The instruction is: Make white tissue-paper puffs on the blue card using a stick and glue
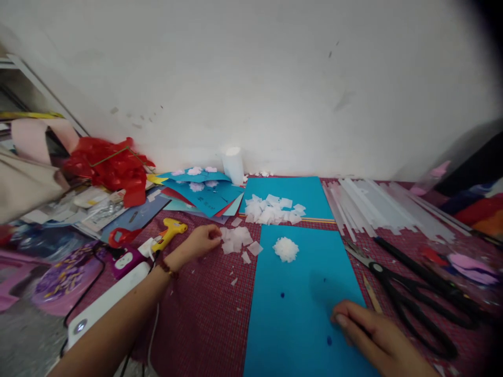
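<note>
My left hand (200, 242) reaches out over the red checked cloth (204, 314), its fingers closed at the edge of a small pile of white paper squares (237, 239). My right hand (373, 335) rests on the lower right corner of a blue paper sheet (298, 309), fingers curled together and pressing the sheet, nothing visible in them. A white tissue flower (286, 248) sits near the top of that sheet, with small dark dots below it. A larger heap of white squares (273, 209) lies on a second blue sheet (291, 191) behind.
Black scissors (412, 290) and white paper strips (377, 207) lie to the right. A yellow glue gun (170, 231), a white power strip (106, 301) and cables lie left. Blue cards with white flowers (200, 191), a white roll (233, 165) and red plastic (112, 167) stand by the wall.
</note>
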A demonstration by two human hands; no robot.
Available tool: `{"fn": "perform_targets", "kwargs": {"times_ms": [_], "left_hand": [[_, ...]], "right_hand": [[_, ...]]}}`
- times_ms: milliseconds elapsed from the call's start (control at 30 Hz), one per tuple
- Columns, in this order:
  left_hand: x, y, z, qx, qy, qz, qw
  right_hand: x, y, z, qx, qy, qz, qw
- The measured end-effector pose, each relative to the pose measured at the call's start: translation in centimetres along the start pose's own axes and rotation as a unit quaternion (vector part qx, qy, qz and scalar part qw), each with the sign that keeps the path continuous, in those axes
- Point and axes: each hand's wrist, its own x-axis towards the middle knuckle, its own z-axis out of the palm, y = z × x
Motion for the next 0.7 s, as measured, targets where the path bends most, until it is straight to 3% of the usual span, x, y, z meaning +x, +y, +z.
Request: {"fn": "perform_targets", "kwargs": {"times_ms": [233,333,533,700], "left_hand": [[-1.0,3.3,-0.1,-0.091,-0.069,-0.002,0.993],[-0.8,3.9,-0.4,-0.054,-0.090,0.013,0.994],[0.8,1.7,-2.8,0.111,0.028,0.024,0.993],[0.8,-0.3,-1.6,0.129,-0.012,0.046,0.990]], "right_hand": [[0.0,-0.9,-0.3,0.000,0.008,-0.004,1.000],[-0.1,-0.9,-0.3,-0.001,0.011,-0.010,1.000],[-0.2,-0.7,-0.2,0.000,0.007,-0.017,1.000],[-0.1,-0.9,-0.4,-0.007,0.000,-0.017,1.000]]}}
